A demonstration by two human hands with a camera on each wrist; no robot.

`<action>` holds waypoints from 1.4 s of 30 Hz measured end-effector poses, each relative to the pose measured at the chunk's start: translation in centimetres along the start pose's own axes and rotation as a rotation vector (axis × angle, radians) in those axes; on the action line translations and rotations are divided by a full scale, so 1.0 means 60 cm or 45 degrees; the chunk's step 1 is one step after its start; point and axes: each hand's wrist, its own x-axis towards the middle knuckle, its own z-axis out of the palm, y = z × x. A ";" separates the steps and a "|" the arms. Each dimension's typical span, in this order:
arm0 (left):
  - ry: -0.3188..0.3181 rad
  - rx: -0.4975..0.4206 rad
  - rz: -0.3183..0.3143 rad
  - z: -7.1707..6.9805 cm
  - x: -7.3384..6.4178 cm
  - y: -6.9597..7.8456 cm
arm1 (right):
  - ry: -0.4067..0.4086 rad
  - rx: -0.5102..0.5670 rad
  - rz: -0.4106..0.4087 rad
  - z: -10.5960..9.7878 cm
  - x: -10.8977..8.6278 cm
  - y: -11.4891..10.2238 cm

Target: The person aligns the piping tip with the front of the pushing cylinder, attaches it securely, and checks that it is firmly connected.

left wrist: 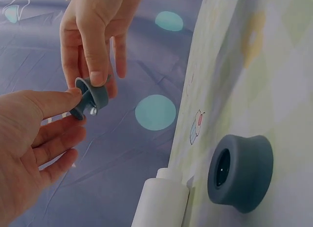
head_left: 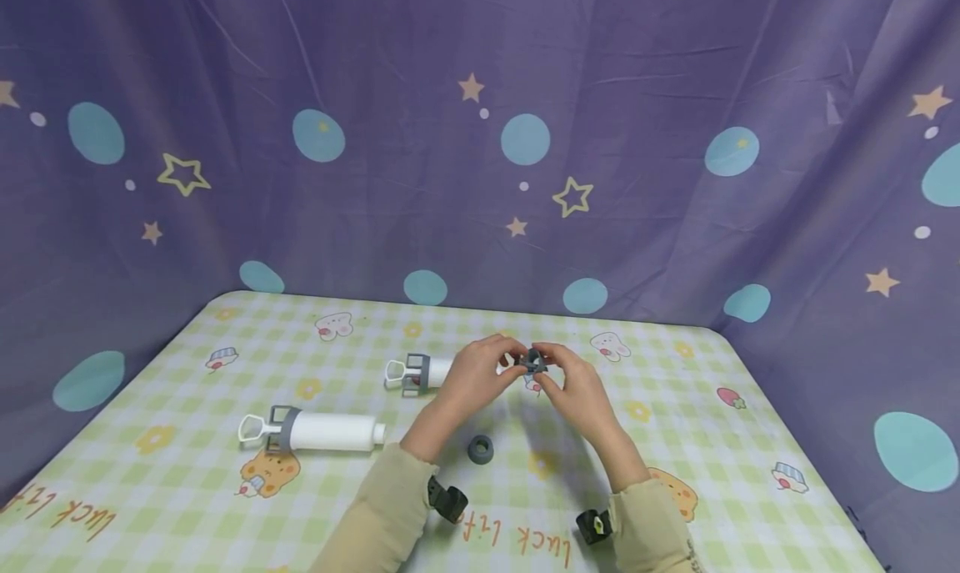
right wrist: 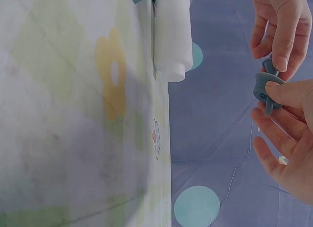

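Note:
Over the far middle of the table, both hands hold a small dark grey plastic fitting (head_left: 533, 361). Its round, ring-shaped body (left wrist: 100, 96) shows in the left wrist view, with a flared edge and a bar or stem. My left hand (head_left: 474, 379) pinches one side between thumb and fingertips. From the other side, my right hand (head_left: 583, 385) pinches it with thumb and forefinger. The fingers partly cover the piece. On the table below lies a dark grey ring (head_left: 480, 461) with a hole through its middle.
Behind the left forearm, a white cylinder (head_left: 441, 373) with a grey collar and looped handle lies partly hidden. A similar longer white cylinder (head_left: 333, 432) lies further left. The checked tablecloth (head_left: 720, 456) meets a purple curtain (head_left: 645, 248) at the back.

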 end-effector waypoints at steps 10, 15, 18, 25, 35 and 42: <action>0.038 0.000 -0.004 0.007 0.002 0.003 | -0.016 0.022 -0.003 -0.003 0.001 -0.001; 0.046 0.004 -0.001 0.008 0.004 0.005 | -0.030 0.033 -0.015 -0.004 0.001 0.000; 0.060 0.006 0.018 0.008 0.004 0.005 | -0.044 0.044 -0.015 -0.006 0.000 0.000; 0.065 0.012 0.026 0.006 0.002 0.008 | -0.086 0.092 0.013 -0.005 0.000 0.004; 0.002 0.029 -0.001 0.003 0.003 0.007 | -0.096 0.143 0.042 -0.001 0.001 0.010; -0.006 0.054 -0.001 -0.005 0.004 -0.004 | -0.085 0.154 0.074 0.000 0.001 0.013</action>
